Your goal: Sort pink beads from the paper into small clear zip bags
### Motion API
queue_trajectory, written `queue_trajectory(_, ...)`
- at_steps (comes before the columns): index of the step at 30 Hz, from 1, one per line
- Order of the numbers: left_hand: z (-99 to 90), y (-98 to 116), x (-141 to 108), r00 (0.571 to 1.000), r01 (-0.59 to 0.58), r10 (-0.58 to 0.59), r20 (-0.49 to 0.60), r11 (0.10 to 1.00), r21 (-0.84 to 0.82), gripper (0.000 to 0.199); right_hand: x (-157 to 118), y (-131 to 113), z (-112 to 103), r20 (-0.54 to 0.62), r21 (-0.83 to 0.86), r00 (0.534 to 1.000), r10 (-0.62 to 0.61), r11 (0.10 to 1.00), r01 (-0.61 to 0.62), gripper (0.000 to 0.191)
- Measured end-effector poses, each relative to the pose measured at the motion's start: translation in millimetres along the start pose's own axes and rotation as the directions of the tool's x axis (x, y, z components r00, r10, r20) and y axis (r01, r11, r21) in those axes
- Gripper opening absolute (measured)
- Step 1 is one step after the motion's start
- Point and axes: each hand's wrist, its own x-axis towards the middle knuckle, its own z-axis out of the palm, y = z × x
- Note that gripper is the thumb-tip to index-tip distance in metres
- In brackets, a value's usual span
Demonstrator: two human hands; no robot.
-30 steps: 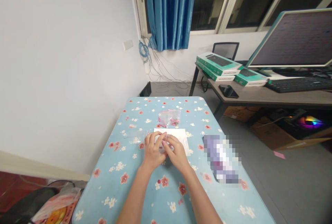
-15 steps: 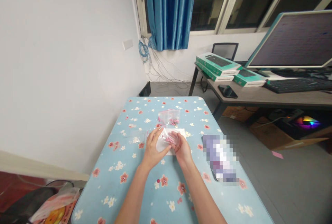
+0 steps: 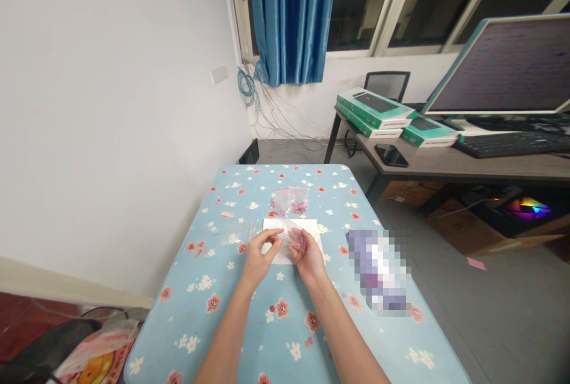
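Note:
A small clear zip bag (image 3: pixel 294 234) is held between my two hands, above a white sheet of paper (image 3: pixel 313 228). My right hand (image 3: pixel 310 258) cups the bag from the right, its fingers curled around it. At the bag's left edge, my left hand (image 3: pixel 258 258) has its thumb and fingertips drawn together in a pinch. Pink beads showed in this bag earlier; glare and fingers mostly hide them now. Just beyond the paper lie clear bags with pinkish-red beads (image 3: pixel 298 208). Left of my left hand, a flat transparent bag (image 3: pixel 238 233) rests on the flowered tablecloth (image 3: pixel 200 307).
A blurred-out, purplish flat item (image 3: pixel 378 271) lies at the table's right side. A small pale piece (image 3: pixel 227 215) is at the left. To the right stands a desk (image 3: pixel 427 165) with keyboard boxes (image 3: pixel 374 112), a phone (image 3: pixel 391 155) and a monitor (image 3: pixel 503 66). The wall (image 3: pixel 178 135) borders the left.
My left hand has shifted slightly left and down, its fingers drawing closer to the thumb. The bag has turned, and its beads show less. My right hand remains around it.

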Motion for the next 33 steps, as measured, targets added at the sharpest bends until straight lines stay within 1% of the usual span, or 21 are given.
queue_trajectory(4, -1.0, 2, 1, 1.0, 0.009, -0.01, -0.028, 0.999, -0.042, 0.018, 1, -1, -1, -0.018, 0.013, 1.0, 0.025, 1.0, -0.025, 0.014)
queue_trajectory(7, -1.4, 4, 1, 0.999, 0.018, -0.019, -0.038, 0.999, -0.03, 0.019, 0, -2, 0, 0.01, -0.01, 1.0, 0.023, 1.0, -0.023, 0.013)
queue_trajectory(10, -1.6, 5, 0, 1.0, -0.017, 0.017, -0.026, 1.0, 0.004, 0.021, -2, -1, 2, 0.026, -0.026, 0.999, 0.031, 0.999, -0.031, 0.012)
queue_trajectory(12, -2.0, 6, 0, 0.999, -0.043, 0.043, -0.015, 0.999, -0.01, 0.024, -4, 1, 4, 0.023, -0.036, 0.999, 0.046, 0.998, -0.045, 0.012)
queue_trajectory(14, -2.9, 7, 0, 0.999, -0.044, 0.044, -0.004, 0.996, -0.073, 0.029, -6, 4, 7, 0.04, -0.051, 0.998, 0.057, 0.997, -0.055, 0.014)
queue_trajectory(17, -4.4, 7, 0, 1.0, -0.003, 0.004, 0.004, 0.98, -0.198, 0.037, -7, 7, 9, 0.113, -0.064, 0.99, 0.086, 0.995, -0.079, 0.017)
queue_trajectory(20, -5.4, 8, 1, 0.999, 0.029, -0.033, -0.011, 0.961, -0.275, 0.04, -7, 7, 9, 0.166, -0.043, 0.978, 0.128, 0.992, -0.122, 0.02)
queue_trajectory(23, -5.8, 7, 1, 0.997, 0.037, -0.057, -0.052, 0.942, -0.334, 0.04, -5, 7, 7, 0.19, -0.038, 0.971, 0.142, 0.99, -0.137, 0.024)
queue_trajectory(26, -6.8, 5, 2, 0.986, 0.039, -0.1, -0.134, 0.917, -0.397, 0.038, -4, 6, 6, 0.215, -0.044, 0.97, 0.115, 0.993, -0.108, 0.029)
queue_trajectory(28, -8.7, 3, 4, 0.962, 0.043, -0.155, -0.227, 0.901, -0.432, 0.034, -4, 4, 5, 0.222, -0.055, 0.971, 0.088, 0.995, -0.078, 0.028)
queue_trajectory(29, -10.2, 2, 5, 0.94, 0.046, -0.189, -0.285, 0.895, -0.443, 0.032, -4, 2, 4, 0.217, -0.066, 0.974, 0.066, 0.996, -0.053, 0.028)
queue_trajectory(31, -14.3, -1, 8, 0.877, 0.051, -0.255, -0.406, 0.892, -0.449, 0.029, -3, -1, 2, 0.194, -0.107, 0.981, -0.011, 0.994, 0.033, 0.03)
queue_trajectory(33, -19.2, -4, 11, 0.807, 0.06, -0.303, -0.507, 0.896, -0.439, 0.027, 0, -6, -1, 0.14, -0.189, 0.981, -0.136, 0.969, 0.162, 0.036)
